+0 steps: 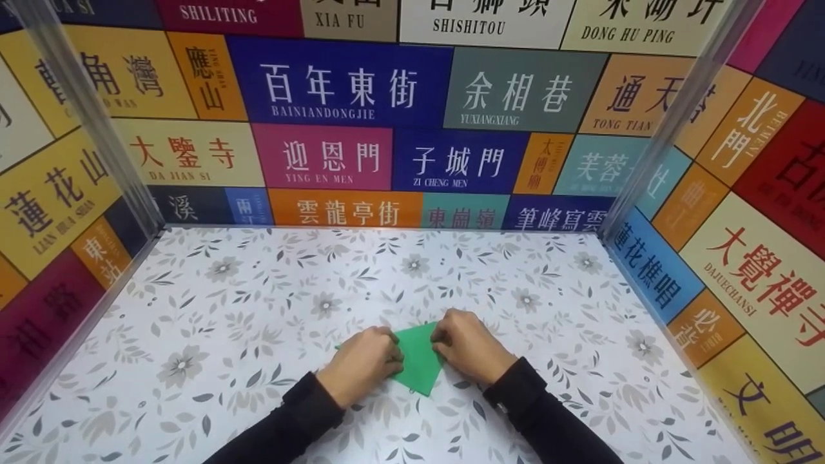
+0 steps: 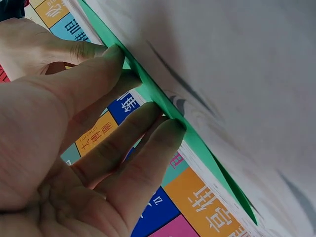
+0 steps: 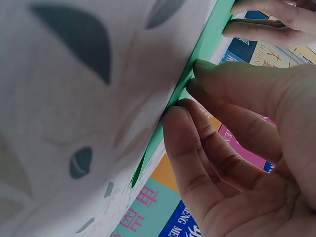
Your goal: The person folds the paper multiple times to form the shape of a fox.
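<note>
A folded sheet of green paper (image 1: 420,361) lies on the patterned tabletop, with one corner pointing toward the person. My left hand (image 1: 368,357) holds its left part, thumb and fingertips bent against the paper; a small green tip shows beyond that hand. At the right edge, my right hand (image 1: 467,345) pinches the paper between thumb and fingers. In the left wrist view the green paper (image 2: 197,148) appears nearly edge-on, flat to the table, under the fingertips. From the right wrist, the green paper (image 3: 205,44) runs as a thin strip past both hands. The fingers hide parts of its folds.
The white tabletop (image 1: 271,277) carries grey flowers and leaves. Upright panels with colourful place-name signs (image 1: 338,84) enclose it at the back and on both sides. Clear corner strips (image 1: 670,96) join the panels. Black sleeves (image 1: 535,399) cover both forearms.
</note>
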Demonstrator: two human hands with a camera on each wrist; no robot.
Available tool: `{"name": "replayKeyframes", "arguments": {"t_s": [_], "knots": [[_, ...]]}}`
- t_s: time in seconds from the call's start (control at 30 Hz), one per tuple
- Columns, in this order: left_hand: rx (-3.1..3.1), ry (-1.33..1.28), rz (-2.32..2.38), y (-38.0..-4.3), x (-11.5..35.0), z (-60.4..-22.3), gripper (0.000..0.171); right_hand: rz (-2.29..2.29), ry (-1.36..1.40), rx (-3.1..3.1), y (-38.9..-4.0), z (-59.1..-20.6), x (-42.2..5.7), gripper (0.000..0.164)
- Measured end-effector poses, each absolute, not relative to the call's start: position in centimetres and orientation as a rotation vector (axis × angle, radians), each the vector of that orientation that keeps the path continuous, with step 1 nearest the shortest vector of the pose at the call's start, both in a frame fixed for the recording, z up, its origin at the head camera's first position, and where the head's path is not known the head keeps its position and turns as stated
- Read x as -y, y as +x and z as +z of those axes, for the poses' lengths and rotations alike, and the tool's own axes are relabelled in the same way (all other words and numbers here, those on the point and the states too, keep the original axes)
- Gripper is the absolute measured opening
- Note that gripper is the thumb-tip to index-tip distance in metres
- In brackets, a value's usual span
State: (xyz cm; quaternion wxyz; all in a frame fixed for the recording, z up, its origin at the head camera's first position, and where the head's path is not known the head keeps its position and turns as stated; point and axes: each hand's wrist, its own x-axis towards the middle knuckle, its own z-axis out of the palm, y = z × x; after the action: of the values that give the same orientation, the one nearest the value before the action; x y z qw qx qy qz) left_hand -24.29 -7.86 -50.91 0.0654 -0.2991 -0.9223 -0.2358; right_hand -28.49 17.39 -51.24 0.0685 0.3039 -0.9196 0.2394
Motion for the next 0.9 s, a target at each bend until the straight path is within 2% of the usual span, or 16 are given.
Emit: {"name": "replayKeyframes", "arguments": {"t_s": [0.17,0.47,0.73,0.9], "knots": [[2.797,-0.865,-0.711,-24.5,7.9,-51.1,0.007,0.742,0.910,2.773,-28.5,-51.1,-17.5,0.011],[2.799,-0.759,-0.710,-24.6,8.0,-51.2,0.023,0.762,0.901,2.757,-28.7,-51.1,-17.4,0.010],[2.795,-0.610,-0.743,-24.6,8.7,-51.1,0.049,0.773,0.896,2.767,-28.6,-51.1,-17.4,0.012],[2.798,-0.579,-0.761,-24.8,8.9,-51.0,0.055,0.792,0.898,2.775,-28.6,-51.1,-17.4,0.011]]}}
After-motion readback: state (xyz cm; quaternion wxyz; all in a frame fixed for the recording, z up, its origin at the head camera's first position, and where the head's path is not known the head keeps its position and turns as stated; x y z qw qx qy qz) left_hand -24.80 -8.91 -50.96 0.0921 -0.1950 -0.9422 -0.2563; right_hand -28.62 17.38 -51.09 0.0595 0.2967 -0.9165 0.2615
